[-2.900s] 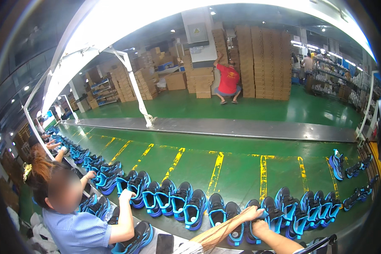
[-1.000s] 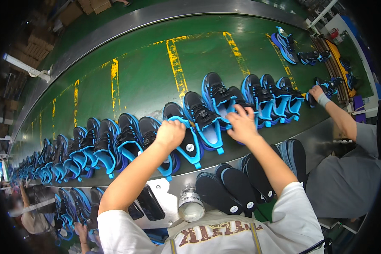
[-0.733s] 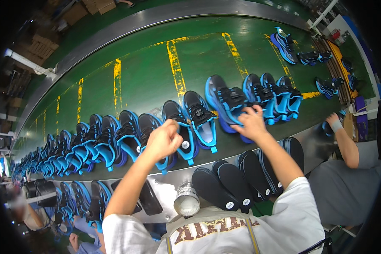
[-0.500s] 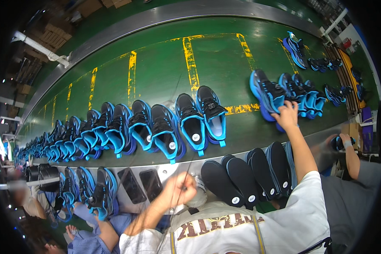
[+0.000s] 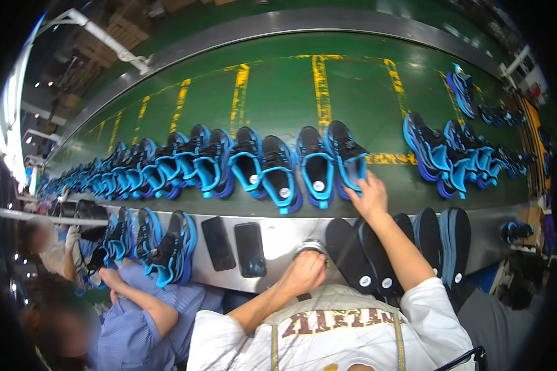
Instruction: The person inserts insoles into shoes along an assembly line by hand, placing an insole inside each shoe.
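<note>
While reaching far over the metal desk (image 5: pixel 278 230), right hand (image 5: pixel 370 196) laid flat, fingers (image 5: pixel 360 183) spread and extended, touching the near end of a black-and-blue shoe (image 5: pixel 348 153) on the green conveyor belt (image 5: pixel 278 93); nothing gripped, contact only at the heel opening. Shoe standing upright, toe pointing far, paired just left with a matching shoe (image 5: pixel 315 166), and both part of a long row of like shoes (image 5: pixel 167 164) running off to the left. Separate cluster of blue shoes (image 5: pixel 452 154) lying to the right on the same belt, well apart from the touched pair. Left hand (image 5: pixel 303 272) held near, closed into a loose fist over a small round metal-topped container (image 5: pixel 309 246) at the near edge of the desk; whether actually clasped around it cannot be told. Dark insoles (image 5: pixel 353 256) lined up just right of that hand, under the right forearm. Two dark flat phones (image 5: pixel 235 246) lying on the desk to the left. Further left, more shoes (image 5: pixel 148 241) on the desk, beside a co-worker's blue sleeve (image 5: pixel 136 315) and hand (image 5: pixel 110 278).
</note>
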Tool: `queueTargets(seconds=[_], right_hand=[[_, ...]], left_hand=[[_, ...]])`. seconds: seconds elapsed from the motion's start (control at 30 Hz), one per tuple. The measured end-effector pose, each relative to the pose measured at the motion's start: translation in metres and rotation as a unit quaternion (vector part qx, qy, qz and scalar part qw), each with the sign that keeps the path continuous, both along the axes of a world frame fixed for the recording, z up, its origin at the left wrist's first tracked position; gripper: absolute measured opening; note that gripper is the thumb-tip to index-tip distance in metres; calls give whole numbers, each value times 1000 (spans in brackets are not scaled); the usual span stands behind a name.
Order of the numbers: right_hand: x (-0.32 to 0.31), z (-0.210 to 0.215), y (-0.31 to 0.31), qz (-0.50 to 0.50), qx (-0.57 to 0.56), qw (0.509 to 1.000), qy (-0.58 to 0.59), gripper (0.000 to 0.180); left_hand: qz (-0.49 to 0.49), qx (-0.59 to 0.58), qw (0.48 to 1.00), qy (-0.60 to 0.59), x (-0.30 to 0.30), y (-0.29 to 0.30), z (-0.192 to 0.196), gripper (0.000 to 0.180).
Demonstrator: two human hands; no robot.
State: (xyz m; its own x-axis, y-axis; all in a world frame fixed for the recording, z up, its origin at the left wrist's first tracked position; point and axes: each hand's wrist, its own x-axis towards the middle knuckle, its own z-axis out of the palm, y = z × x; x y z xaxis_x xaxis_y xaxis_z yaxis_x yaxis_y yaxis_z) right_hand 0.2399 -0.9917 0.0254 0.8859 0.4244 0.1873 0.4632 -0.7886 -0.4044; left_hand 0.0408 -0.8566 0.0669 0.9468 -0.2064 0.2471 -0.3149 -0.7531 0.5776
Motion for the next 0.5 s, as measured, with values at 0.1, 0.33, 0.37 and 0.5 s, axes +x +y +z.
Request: queueTargets(seconds=[0.1,0.33,0.37,0.5], right_hand=[[-6,4,-7,65,-31,992,-101,29],[-17,31,35,160,-201,965,48,66],[-12,35,44,155,-242,952,102,67],[-2,37,61,146,-286,929,183,64]], left_hand=[[31,27,999,-28,-6,-1,-6,36],[26,12,998,-63,-1,-5,3,47],[26,-9,998,-55,-3,-6,4,50],[29,-22,978,-205,-3,2,11,36]])
